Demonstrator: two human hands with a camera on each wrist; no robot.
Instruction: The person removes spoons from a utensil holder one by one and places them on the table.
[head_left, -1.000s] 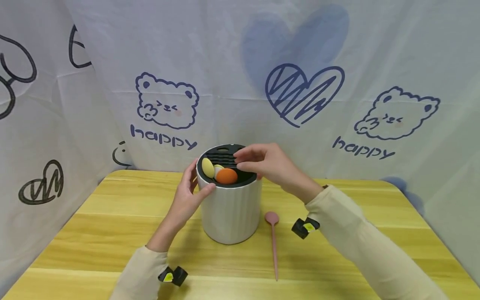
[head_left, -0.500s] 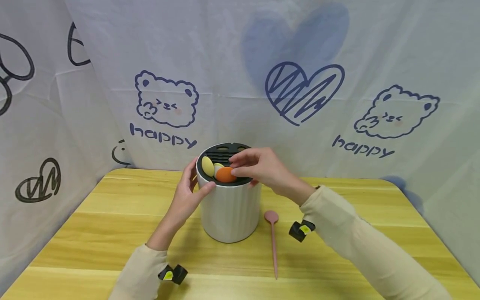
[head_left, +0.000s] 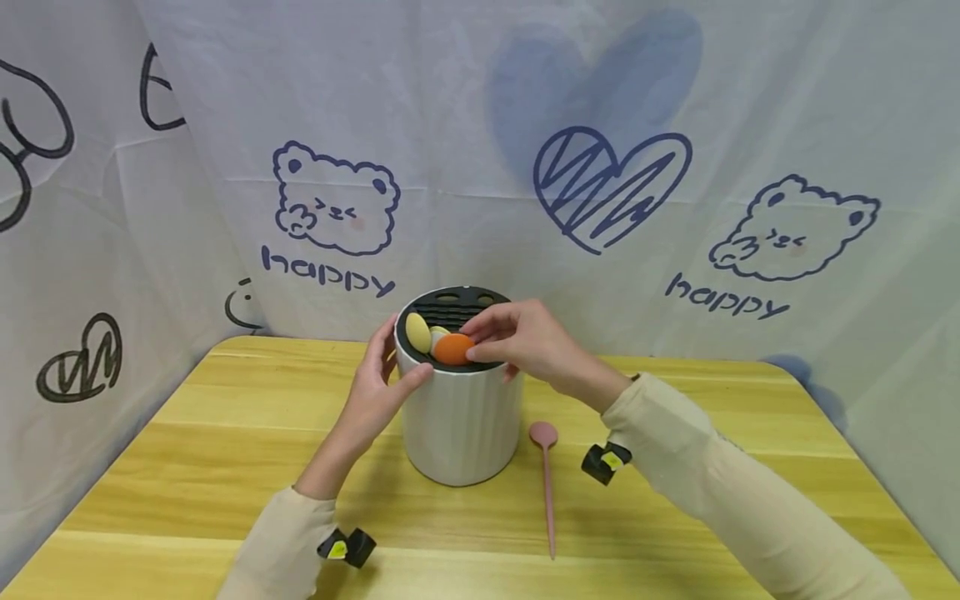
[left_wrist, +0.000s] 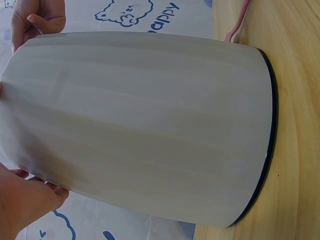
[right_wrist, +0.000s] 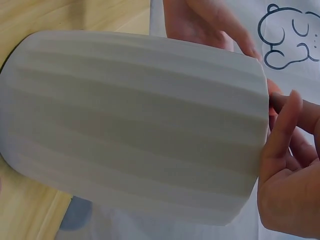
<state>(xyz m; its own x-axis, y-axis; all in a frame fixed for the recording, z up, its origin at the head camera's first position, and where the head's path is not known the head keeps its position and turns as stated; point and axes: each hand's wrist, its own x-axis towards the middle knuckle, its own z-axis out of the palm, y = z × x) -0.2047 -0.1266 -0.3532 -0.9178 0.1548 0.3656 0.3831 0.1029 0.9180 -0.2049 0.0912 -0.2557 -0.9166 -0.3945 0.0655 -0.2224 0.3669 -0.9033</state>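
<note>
A white ribbed utensil holder with a black slotted top stands upright on the table. My left hand grips its left side, thumb at the front rim and fingers round the back. Out of the top rise the heads of an orange spoon, a yellow spoon and a paler one between them; their handles are hidden inside. My right hand pinches the orange spoon's head at its right edge. In the right wrist view, that hand's fingers are bent close at the rim.
A pink long-handled spoon lies on the wooden table, right of the holder and left of my right forearm. White cloth with printed bears and hearts hangs behind the table and along its sides.
My right hand has come down and forward from over the slotted part of the top to the orange spoon's head. My left hand keeps its grip on the holder.
</note>
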